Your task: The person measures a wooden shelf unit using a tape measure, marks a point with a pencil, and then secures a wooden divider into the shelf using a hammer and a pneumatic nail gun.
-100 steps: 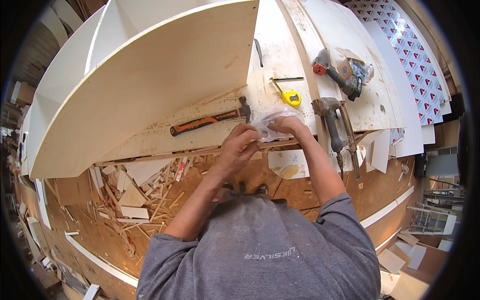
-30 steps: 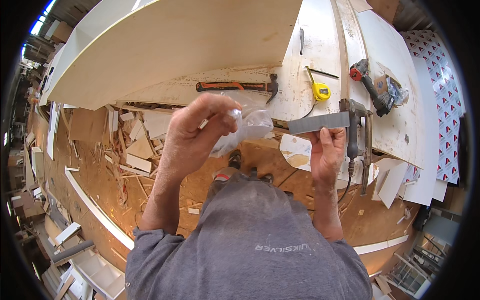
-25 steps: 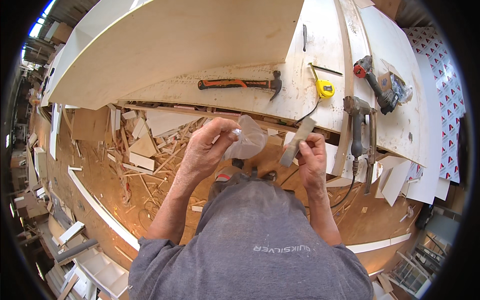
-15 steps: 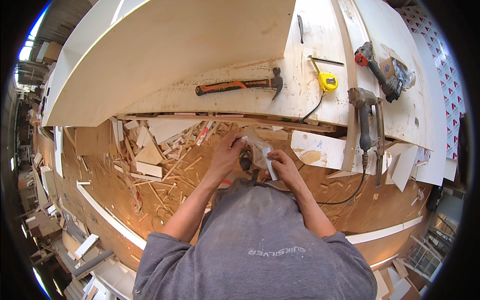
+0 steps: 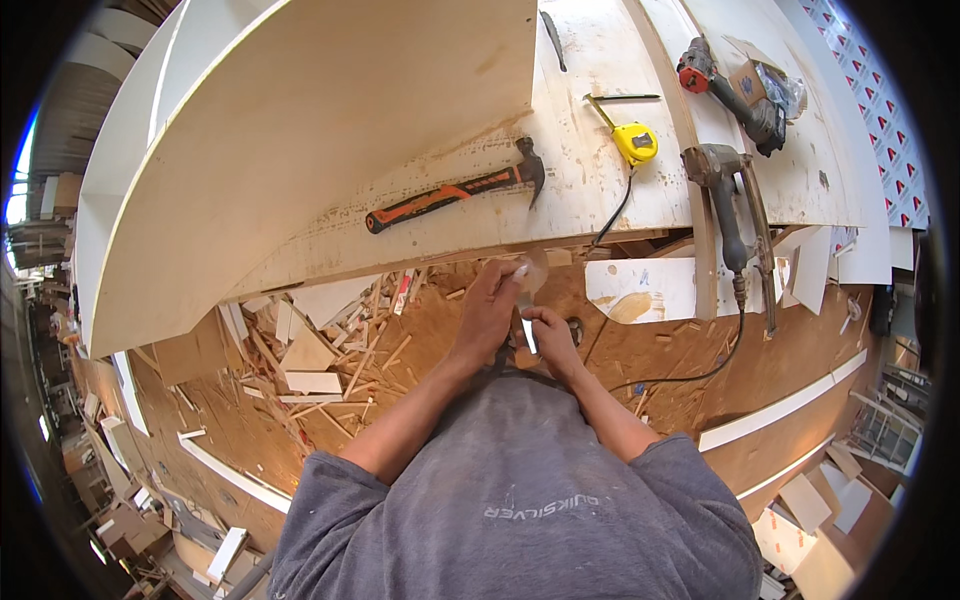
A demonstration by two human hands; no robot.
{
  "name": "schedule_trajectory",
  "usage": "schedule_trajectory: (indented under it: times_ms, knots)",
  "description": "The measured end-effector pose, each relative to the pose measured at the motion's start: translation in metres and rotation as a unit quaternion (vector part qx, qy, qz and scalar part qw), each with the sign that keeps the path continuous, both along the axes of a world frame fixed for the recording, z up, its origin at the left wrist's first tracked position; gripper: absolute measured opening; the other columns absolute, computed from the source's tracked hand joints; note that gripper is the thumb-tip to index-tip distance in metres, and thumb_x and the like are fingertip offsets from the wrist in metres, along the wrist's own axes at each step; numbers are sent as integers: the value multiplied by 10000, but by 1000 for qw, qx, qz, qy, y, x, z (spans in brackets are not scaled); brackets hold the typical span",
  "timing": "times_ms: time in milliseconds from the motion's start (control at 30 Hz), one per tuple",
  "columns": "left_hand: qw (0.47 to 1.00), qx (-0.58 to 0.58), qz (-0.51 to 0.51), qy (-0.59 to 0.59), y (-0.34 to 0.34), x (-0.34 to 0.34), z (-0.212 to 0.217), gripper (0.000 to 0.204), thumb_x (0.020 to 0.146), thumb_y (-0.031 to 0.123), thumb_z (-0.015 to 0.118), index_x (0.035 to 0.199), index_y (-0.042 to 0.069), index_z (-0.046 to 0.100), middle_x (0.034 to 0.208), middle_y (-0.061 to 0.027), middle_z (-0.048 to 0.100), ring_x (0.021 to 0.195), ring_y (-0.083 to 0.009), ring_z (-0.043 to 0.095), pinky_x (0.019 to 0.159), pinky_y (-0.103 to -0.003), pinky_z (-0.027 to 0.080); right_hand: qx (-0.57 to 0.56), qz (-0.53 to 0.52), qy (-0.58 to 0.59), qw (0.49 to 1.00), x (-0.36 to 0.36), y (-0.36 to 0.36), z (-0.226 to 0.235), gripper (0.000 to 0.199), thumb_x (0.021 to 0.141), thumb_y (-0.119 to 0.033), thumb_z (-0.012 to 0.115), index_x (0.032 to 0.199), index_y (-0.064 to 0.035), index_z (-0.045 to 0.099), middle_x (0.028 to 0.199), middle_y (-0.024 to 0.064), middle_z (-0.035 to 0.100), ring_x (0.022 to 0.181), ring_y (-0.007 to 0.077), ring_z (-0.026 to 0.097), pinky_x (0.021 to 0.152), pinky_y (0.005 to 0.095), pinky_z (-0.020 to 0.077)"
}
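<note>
Close to my body, below the bench's front edge, my left hand (image 5: pixel 488 312) is closed with its fingertips pinching a clear plastic bag (image 5: pixel 538 268). A little lower and to the right, my right hand (image 5: pixel 555 342) is closed on a white strip (image 5: pixel 529 337) that seems to be part of the same bag. Both hands nearly meet, and they hide most of the bag. What lies inside it I cannot make out.
On the white bench (image 5: pixel 460 225) lie a claw hammer (image 5: pixel 455 195), a yellow tape measure (image 5: pixel 635 143), a black pencil-like stick (image 5: pixel 628 98), a cordless power tool (image 5: pixel 735 95) and a nail gun (image 5: pixel 722 205) with a hose. Wood offcuts (image 5: pixel 310 350) litter the floor.
My hands have come closer together, my left moving right toward the other. Less of the bag and its white strip shows. The whole view has tilted slightly.
</note>
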State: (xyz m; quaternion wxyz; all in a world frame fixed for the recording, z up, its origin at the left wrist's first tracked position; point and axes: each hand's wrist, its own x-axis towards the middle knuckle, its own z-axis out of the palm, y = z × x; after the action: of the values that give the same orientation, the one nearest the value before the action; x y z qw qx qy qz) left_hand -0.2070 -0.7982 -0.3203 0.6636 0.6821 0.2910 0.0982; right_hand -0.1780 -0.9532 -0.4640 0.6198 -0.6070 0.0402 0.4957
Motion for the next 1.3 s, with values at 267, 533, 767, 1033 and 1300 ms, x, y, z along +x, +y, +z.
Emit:
schedule_trajectory:
  times_ms: [267, 533, 767, 1033, 1300]
  knots:
    - [984, 51, -135, -101, 19, 26, -9, 131, 954, 15, 501, 1051, 15, 588, 1100, -67, 608, 1034, -140, 577, 931, -280, 442, -55, 13, -270, 961, 20, 72, -29, 274, 882, -114, 498, 1117, -1, 582, 920, 126, 647, 843, 239, 631, 730, 352, 489]
    - [968, 148, -200, 40, 40, 15, -19, 161, 904, 38, 549, 1057, 5, 585, 1108, -121, 605, 1058, -268, 586, 926, -336, 457, -177, 56, -376, 908, 64, 108, -83, 222, 897, -145, 495, 1042, -1, 582, 992, 184, 650, 948, 321, 618, 797, 390, 491]
    - [900, 284, -279, 181, 64, -5, -93, 401, 876, 134, 591, 1263, 47, 531, 1304, -210, 491, 1220, -353, 494, 1009, -379, 422, -125, 103, -263, 951, 77, 93, -92, 239, 854, -97, 518, 1072, -33, 593, 1037, 205, 648, 982, 376, 617, 808, 421, 494]
    - [966, 38, -184, 179, 43, -22, -65, 447, 958, 231, 547, 1341, 24, 447, 1308, -165, 487, 1166, -279, 541, 981, -369, 452, -66, 167, -371, 911, 43, 17, 66, 539, 833, -55, 575, 1357, -113, 465, 1155, 221, 607, 1004, 382, 621, 850, 427, 505]
    - [964, -249, -88, 33, -18, 27, 16, 231, 1021, 170, 437, 1199, 47, 516, 1057, -58, 625, 946, -155, 619, 819, -308, 513, -35, 84, -424, 901, 69, -3, 189, 579, 888, -124, 580, 1430, -115, 378, 1109, 197, 628, 956, 348, 649, 811, 400, 531]
